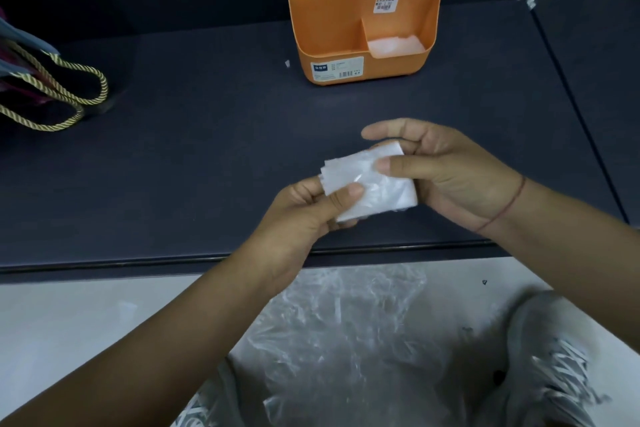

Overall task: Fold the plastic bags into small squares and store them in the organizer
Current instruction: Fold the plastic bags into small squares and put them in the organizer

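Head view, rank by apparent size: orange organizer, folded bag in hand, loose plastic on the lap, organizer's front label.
1. loose plastic (nearer camera, so unsure)
2. orange organizer
3. folded bag
4. front label

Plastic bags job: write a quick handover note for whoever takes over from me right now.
Left hand and right hand both pinch one folded translucent white plastic bag above the dark table.
Done: folded bags sit in the orange plastic organizer, in three rear compartments and the front right one.
Left: finish this bag, store it, then fold the crumpled clear bags on the lap.
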{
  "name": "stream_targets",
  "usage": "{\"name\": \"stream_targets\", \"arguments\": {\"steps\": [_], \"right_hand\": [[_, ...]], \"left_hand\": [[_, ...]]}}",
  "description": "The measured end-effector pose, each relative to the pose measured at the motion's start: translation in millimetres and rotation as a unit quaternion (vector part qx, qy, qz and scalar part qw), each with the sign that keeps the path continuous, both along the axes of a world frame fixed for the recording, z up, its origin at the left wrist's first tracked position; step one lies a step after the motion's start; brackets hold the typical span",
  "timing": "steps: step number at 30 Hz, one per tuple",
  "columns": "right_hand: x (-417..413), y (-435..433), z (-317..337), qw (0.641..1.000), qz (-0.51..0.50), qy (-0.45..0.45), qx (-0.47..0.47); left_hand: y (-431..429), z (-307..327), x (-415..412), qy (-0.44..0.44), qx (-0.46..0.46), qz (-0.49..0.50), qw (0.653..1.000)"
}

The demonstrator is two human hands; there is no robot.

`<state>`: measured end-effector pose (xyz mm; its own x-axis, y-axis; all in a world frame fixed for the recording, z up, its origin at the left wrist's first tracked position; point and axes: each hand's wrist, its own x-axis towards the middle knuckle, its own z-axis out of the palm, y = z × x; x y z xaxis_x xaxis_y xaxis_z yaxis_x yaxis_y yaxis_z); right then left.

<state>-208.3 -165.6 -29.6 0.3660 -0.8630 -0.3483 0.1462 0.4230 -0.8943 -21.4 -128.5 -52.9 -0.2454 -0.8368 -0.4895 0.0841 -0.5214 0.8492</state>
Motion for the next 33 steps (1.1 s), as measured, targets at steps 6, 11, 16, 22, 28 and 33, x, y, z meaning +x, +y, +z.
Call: {"name": "stream_targets", "arguments": {"steps": [6, 11, 16, 22, 28, 33], "right_hand": [[0, 13, -19, 0.996, -0.048, 0.061, 0.051], [-16, -4, -9, 0.962, -0.239, 0.131, 0.02], [-38, -17, -3, 0.948, -0.268, 0.169, -0.023], [-44, -13, -12, 0.952, -0.249, 0.178, -0.007], [-46, -21, -3, 0.952, -0.24, 0.186, -0.049], [-40, -37, 1, 0.95, -0.188, 0.233, -0.089]], "left_hand": [[-1, -1, -12, -0.043, -0.003, 0.054, 0.998], [-45, 4, -15, -0.232, -0.238, 0.065, 0.941], [-124, -7, -9, -0.513, -0.457, -0.118, 0.717], [-133, -24, -11, -0.559, -0.485, -0.124, 0.661], [-78, -30, -4, -0.547, -0.517, -0.116, 0.648], [-15, -22, -10, -0.557, -0.497, -0.142, 0.65]]}}
